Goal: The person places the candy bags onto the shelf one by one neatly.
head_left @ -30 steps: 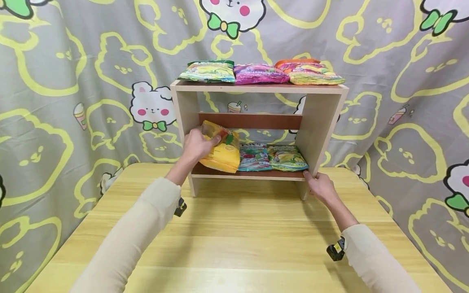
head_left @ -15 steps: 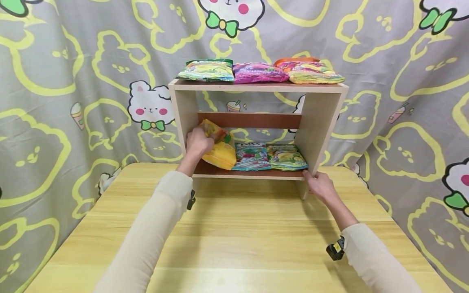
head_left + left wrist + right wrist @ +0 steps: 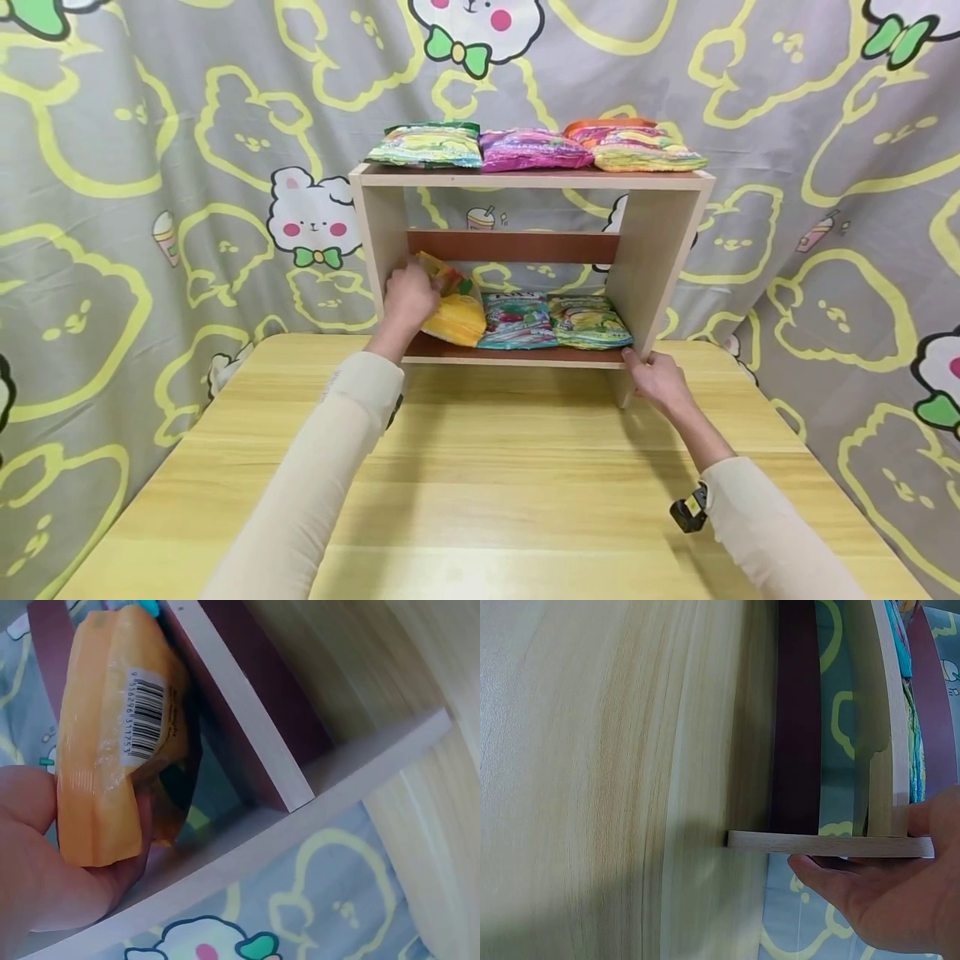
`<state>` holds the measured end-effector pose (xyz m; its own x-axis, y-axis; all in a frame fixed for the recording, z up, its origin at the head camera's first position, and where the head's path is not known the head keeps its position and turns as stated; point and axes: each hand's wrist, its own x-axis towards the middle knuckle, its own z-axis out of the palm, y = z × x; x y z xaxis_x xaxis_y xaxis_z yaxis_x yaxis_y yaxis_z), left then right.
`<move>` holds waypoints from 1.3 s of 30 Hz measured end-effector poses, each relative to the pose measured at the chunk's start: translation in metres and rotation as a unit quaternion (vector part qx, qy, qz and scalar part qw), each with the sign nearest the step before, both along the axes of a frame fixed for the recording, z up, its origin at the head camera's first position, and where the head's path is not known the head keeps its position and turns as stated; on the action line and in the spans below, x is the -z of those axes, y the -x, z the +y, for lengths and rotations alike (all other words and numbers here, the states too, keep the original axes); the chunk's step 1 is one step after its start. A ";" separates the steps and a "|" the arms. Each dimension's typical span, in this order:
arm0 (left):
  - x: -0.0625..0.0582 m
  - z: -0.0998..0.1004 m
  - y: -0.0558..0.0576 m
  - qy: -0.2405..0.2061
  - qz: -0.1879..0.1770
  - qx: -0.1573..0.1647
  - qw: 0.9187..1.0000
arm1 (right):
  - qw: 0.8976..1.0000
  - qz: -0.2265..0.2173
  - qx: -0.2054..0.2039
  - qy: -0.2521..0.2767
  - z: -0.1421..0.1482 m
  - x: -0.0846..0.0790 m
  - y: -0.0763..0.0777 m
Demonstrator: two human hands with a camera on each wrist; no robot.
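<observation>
My left hand (image 3: 411,297) grips a yellow snack bag (image 3: 457,317) at the left end of the lower board of a small two-tier shelf (image 3: 525,181). In the left wrist view the bag (image 3: 101,750) stands tilted between thumb and fingers, with a barcode showing. Beside it on the same board lie a teal candy bag (image 3: 517,321) and a green-yellow candy bag (image 3: 588,322). My right hand (image 3: 658,382) holds the shelf's right side panel low down; in the right wrist view the hand (image 3: 885,900) has its thumb and fingers on either side of the panel edge (image 3: 825,844).
On the shelf's top board lie a green bag (image 3: 427,146), a purple bag (image 3: 534,150) and orange-pink bags (image 3: 633,147). The shelf stands at the back of a wooden table (image 3: 510,483). A patterned grey curtain (image 3: 225,192) hangs close behind and at both sides.
My left hand has moved slightly right and deeper into the shelf with the yellow bag, which now sits farther back, its lower end angled toward the teal bag. The right hand stays in place.
</observation>
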<state>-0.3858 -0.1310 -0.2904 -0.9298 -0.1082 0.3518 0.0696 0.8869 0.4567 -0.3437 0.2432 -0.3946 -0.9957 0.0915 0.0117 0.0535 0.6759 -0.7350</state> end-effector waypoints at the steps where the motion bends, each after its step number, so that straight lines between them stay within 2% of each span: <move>1: 0.000 0.001 0.000 0.012 0.000 -0.004 1.000 | 1.000 0.000 0.000 0.001 0.001 0.000 0.000; 5: 0.001 0.007 0.000 0.089 -0.003 -0.024 0.996 | 1.000 0.000 0.002 -0.002 0.002 0.001 0.000; 10: 0.005 0.012 0.002 0.209 0.006 -0.050 0.977 | 1.000 -0.002 0.000 -0.006 0.002 0.001 0.000; 12: 0.007 0.013 0.001 0.234 0.011 -0.055 0.971 | 1.000 -0.002 -0.001 -0.004 0.002 0.001 0.000; 17: 0.011 0.014 0.002 0.254 -0.001 -0.058 0.966 | 1.000 -0.003 -0.003 0.000 0.002 0.002 0.000; 24: 0.012 0.014 0.003 0.293 -0.008 -0.057 0.954 | 1.000 -0.001 0.002 -0.005 0.001 0.000 0.001; 27: 0.013 0.014 0.002 0.298 -0.011 -0.055 0.953 | 1.000 0.000 0.000 -0.003 0.001 0.000 0.001; 32: 0.014 0.014 0.000 0.299 -0.015 -0.041 0.953 | 1.000 -0.003 0.003 -0.001 0.000 0.000 0.001; 37: 0.016 0.019 -0.007 0.273 -0.021 -0.022 0.962 | 1.000 -0.001 0.004 -0.001 0.000 0.000 0.000; 39: 0.018 0.024 -0.012 0.261 -0.040 -0.015 0.964 | 1.000 -0.002 0.003 -0.001 0.000 0.000 0.000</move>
